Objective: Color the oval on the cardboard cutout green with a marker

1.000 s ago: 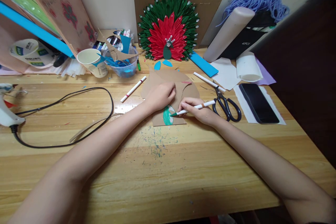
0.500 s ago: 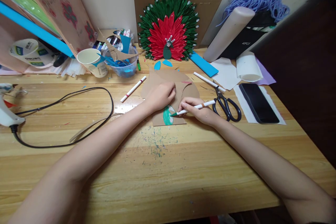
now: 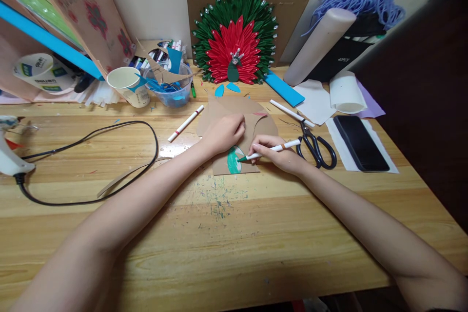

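Observation:
In my right hand is a white marker, its green tip touching a small oval coloured green with some whitish patches. The oval lies on the near part of a brown cardboard piece. My left hand rests on that cardboard with its fingers curled closed; whether anything is inside them is hidden. Just right of my right hand lie black-handled scissors.
Capped markers lie left and right of the cardboard. A red and green paper peacock stands behind. At left are a glue gun cord, paper cup and plastic tub. A phone lies at right.
Almost nothing differs. The marker tip stays on the green oval and both hands keep their places; the view has shifted very slightly.

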### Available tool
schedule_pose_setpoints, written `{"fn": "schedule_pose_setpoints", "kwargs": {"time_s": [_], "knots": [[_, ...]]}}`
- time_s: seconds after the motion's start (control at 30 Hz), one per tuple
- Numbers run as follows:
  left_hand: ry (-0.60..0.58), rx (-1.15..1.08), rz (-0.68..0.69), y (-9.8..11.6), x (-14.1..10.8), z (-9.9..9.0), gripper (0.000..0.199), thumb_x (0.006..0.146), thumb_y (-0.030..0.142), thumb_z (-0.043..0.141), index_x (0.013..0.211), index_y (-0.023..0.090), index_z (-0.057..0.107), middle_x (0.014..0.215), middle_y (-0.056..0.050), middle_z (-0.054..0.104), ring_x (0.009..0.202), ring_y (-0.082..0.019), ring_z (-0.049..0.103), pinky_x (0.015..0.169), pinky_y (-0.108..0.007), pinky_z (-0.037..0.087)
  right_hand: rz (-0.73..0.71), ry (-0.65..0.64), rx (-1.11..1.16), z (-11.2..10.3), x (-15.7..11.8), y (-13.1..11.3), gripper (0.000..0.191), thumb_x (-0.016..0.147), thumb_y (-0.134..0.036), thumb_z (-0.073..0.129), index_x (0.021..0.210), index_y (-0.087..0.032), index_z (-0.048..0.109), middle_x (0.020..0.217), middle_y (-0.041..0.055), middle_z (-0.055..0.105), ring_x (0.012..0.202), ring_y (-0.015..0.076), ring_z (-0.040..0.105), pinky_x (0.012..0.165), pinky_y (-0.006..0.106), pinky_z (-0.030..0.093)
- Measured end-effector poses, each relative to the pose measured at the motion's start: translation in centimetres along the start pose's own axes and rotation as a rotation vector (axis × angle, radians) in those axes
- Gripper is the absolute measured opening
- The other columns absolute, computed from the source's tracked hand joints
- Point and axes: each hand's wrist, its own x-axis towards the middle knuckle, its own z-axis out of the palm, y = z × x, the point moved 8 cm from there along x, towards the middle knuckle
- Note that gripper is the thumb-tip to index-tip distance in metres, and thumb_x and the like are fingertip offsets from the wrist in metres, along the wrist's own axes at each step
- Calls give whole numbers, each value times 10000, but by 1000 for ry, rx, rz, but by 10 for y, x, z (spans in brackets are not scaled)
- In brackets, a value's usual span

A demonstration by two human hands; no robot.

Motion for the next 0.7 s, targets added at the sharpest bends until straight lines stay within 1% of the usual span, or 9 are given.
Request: {"fn": "schedule_pose_setpoints", "kwargs": {"time_s": [0.3, 0.7], "knots": [[1, -1, 8, -1, 0, 1, 250, 906, 239, 326, 869, 165, 562, 856, -68, 658, 770, -163, 584, 693, -286, 417, 11, 9, 9, -1, 0, 3, 278, 882, -418, 550, 763, -173, 606, 707, 18, 642, 660, 135, 630, 644, 272, 511], [-7, 21, -8, 0, 1, 0, 255, 902, 239, 330, 866, 162, 571, 862, -71, 668, 767, -172, 590, 672, -285, 406, 0, 30, -19, 0, 0, -3, 258, 884, -396, 545, 768, -175, 610, 735, 27, 652, 694, 138, 631, 670, 275, 508]]}}
